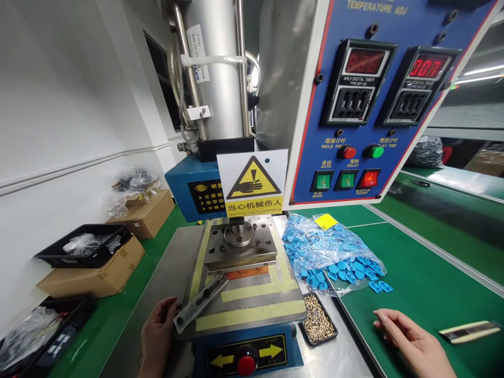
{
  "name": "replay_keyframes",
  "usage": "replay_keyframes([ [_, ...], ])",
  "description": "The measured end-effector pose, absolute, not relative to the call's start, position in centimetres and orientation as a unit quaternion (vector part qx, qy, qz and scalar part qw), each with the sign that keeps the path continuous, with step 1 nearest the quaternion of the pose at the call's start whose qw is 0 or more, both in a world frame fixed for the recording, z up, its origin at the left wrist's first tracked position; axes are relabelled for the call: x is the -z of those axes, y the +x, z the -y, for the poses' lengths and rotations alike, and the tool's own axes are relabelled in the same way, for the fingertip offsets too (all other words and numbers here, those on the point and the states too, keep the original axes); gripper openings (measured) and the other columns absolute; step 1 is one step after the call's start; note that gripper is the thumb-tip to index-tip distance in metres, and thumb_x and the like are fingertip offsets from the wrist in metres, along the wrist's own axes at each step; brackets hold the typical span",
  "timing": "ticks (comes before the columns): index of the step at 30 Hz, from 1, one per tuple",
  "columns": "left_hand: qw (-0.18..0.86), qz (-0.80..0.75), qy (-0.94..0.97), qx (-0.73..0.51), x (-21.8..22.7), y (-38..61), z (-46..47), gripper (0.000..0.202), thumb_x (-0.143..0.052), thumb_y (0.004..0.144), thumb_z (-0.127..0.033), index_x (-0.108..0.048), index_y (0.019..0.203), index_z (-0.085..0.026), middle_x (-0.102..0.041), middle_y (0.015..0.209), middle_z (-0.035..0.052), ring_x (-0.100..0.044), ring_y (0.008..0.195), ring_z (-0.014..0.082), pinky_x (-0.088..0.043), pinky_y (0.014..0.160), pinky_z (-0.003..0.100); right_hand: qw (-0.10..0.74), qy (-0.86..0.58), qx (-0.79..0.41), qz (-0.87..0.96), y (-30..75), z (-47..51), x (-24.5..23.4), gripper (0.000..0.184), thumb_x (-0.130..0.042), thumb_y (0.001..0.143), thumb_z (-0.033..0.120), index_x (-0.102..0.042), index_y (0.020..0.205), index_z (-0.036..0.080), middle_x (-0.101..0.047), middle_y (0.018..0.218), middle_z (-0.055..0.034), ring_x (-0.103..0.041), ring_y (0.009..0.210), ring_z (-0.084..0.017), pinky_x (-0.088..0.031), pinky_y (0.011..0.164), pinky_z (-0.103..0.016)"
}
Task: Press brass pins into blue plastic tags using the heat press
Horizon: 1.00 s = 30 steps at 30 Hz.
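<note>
My left hand (158, 334) is at the left edge of the press table, its fingers curled, close to the lower end of a slotted metal bar (200, 303). Whether it touches the bar or has something inside the fingers, I cannot tell. That bar lies slanted on the taped metal plate (252, 312), below the press head (239, 236). Over the green table, my right hand (411, 336) has thumb and forefinger together; anything between them is too small to make out. Nearest to it are loose blue plastic pieces (380, 286) and a black tray of small brass inserts (318, 320).
A clear bag of blue pieces (331, 249) lies right of the press. A warning sign (252, 184) hangs before the press head. The control box (354, 147) juts out above. A red button (247, 363) is at the front. Cartons (98, 265) and black bins stand left.
</note>
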State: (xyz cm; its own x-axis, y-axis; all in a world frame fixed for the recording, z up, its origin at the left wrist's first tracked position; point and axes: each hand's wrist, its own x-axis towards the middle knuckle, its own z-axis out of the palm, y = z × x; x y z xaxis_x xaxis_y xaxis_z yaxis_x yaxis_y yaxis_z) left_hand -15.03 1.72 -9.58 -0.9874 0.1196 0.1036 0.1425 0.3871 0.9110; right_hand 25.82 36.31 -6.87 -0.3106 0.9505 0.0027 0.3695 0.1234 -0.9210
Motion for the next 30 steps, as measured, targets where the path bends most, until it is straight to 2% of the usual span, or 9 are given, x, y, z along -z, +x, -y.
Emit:
replay_keyframes([
  [10,0.015,0.830,-0.088,0.551,9.0,-14.7,-2.1,0.042,-0.058,0.055,-0.055,-0.066,0.078,-0.020,-0.072,0.077,0.0087,-0.067,0.075,0.0294,-0.051,0.057,0.031,0.316,-0.486,-0.421,0.697,25.8,-36.6,7.7,0.047,-0.063,0.059,0.064,-0.071,0.078,0.021,-0.071,0.073,-0.0052,-0.068,0.073,-0.024,-0.054,0.060,-0.023],
  [22,0.002,0.828,-0.086,0.554,8.2,-14.2,-2.3,0.043,-0.059,0.053,-0.055,-0.067,0.076,-0.020,-0.072,0.079,0.0100,-0.067,0.075,0.0302,-0.050,0.053,0.031,0.309,-0.474,-0.373,0.736,26.1,-37.0,8.8,0.044,-0.058,0.066,0.064,-0.069,0.080,0.023,-0.071,0.077,-0.0032,-0.069,0.078,-0.024,-0.054,0.064,-0.023],
  [30,-0.010,0.837,-0.092,0.539,8.6,-14.4,-2.2,0.042,-0.057,0.054,-0.053,-0.065,0.079,-0.020,-0.071,0.081,0.0096,-0.066,0.078,0.0298,-0.050,0.056,0.031,0.292,-0.471,-0.359,0.751,26.3,-37.3,9.6,0.044,-0.056,0.069,0.063,-0.069,0.084,0.024,-0.072,0.079,-0.0019,-0.068,0.080,-0.023,-0.053,0.067,-0.023],
])
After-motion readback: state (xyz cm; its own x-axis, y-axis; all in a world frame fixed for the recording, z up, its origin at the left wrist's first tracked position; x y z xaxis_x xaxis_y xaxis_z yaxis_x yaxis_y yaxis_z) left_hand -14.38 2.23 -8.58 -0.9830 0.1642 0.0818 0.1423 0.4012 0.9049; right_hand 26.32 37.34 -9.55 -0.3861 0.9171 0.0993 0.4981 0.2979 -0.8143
